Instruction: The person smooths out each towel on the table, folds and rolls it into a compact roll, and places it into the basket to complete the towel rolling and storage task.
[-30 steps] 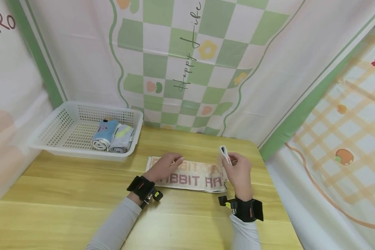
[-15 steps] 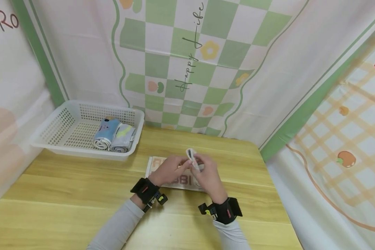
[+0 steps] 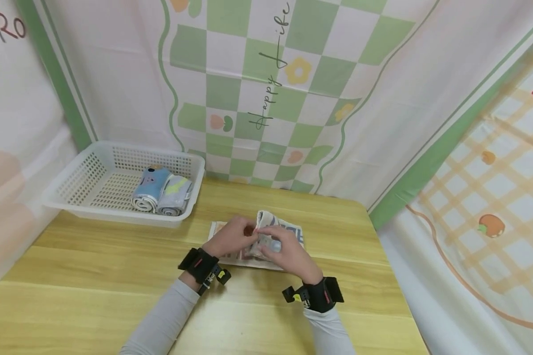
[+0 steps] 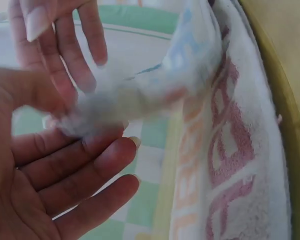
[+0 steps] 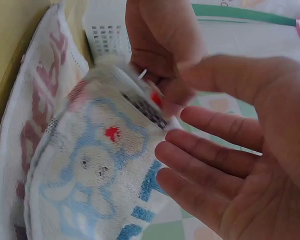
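A white towel [image 3: 295,231] with coloured lettering lies folded on the table, its right part turned back over the left, with one end raised. My left hand [image 3: 233,237] pinches that raised end between thumb and index finger, as the left wrist view shows; its other fingers are loosely extended. Close against the towel's right side is my right hand [image 3: 293,254], thumb and fingers spread apart, pinching nothing. In the right wrist view, the turned-back part of the towel [image 5: 95,175] shows a blue-outlined animal print and a small label [image 5: 145,110]. The raised end is motion-blurred.
A white perforated plastic basket [image 3: 124,217] stands at the table's back left. It holds a blue rolled towel [image 3: 153,183] and a grey rolled towel [image 3: 174,195] side by side. Patterned curtains [image 3: 266,98] border the wooden table [image 3: 93,276] behind and at the sides.
My right hand has carried the towel's right end leftward, folding it over. The left hand has taken hold of that end, and the right hand's fingers have let go.
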The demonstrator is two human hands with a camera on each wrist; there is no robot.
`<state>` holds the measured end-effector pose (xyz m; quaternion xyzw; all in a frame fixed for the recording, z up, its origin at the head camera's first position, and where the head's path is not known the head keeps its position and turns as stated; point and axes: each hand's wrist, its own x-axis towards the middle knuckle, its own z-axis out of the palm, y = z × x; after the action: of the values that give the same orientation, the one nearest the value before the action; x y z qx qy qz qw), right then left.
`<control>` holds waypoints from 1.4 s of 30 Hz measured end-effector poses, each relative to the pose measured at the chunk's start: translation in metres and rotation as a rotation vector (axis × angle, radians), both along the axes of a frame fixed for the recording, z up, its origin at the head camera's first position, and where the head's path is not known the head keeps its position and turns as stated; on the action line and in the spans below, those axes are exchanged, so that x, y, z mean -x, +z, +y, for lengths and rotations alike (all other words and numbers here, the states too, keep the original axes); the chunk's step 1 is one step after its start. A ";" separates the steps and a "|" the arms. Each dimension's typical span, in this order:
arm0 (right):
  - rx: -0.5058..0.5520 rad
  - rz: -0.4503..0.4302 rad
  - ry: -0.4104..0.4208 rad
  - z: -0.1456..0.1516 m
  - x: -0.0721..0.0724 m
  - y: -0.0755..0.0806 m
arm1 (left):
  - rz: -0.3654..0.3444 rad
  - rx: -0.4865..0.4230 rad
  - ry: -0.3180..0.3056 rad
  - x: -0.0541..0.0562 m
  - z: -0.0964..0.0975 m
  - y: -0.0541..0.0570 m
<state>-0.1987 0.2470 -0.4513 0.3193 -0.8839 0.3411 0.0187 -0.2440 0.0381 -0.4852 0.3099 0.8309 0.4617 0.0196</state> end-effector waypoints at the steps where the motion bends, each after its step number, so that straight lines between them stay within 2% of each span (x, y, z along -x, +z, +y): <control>1: 0.003 -0.006 0.001 0.001 0.001 -0.001 | -0.004 0.002 0.005 0.001 0.000 -0.001; 7: 0.015 -0.013 -0.063 0.008 0.007 -0.003 | -0.019 -0.042 0.063 0.000 -0.002 0.002; 16: 0.027 0.008 -0.191 0.022 0.019 -0.012 | 0.112 -0.193 0.222 -0.014 -0.006 0.028; 19: 0.014 -0.002 -0.197 0.022 0.023 -0.018 | 0.103 -0.229 0.268 -0.021 -0.012 0.033; 22: -0.015 -0.009 -0.175 0.021 0.025 -0.022 | 0.069 -0.222 0.322 -0.026 -0.021 0.032; 26: -0.062 -0.044 -0.151 0.021 0.028 -0.030 | -0.024 -0.153 0.392 -0.031 -0.035 0.025; 28: -0.095 -0.081 -0.150 0.021 0.029 -0.035 | -0.088 -0.084 0.419 -0.032 -0.042 0.019; 32: -0.166 -0.131 -0.153 0.021 0.031 -0.044 | -0.180 0.117 0.441 -0.027 -0.053 -0.001; 34: -0.191 -0.143 -0.150 0.021 0.032 -0.049 | -0.185 0.200 0.455 -0.023 -0.058 -0.012; 37: -0.204 -0.152 -0.140 0.020 0.032 -0.054 | -0.118 0.278 0.513 -0.019 -0.061 -0.023; 38: -0.203 -0.150 -0.138 0.019 0.032 -0.055 | -0.073 0.291 0.538 -0.019 -0.061 -0.025; 42: -0.211 -0.151 -0.143 0.018 0.031 -0.055 | 0.094 0.345 0.613 -0.020 -0.057 -0.024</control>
<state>-0.2298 0.2652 -0.5065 0.2292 -0.9342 0.2672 -0.0573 -0.2238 -0.0184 -0.5095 0.0594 0.9511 0.2839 -0.1060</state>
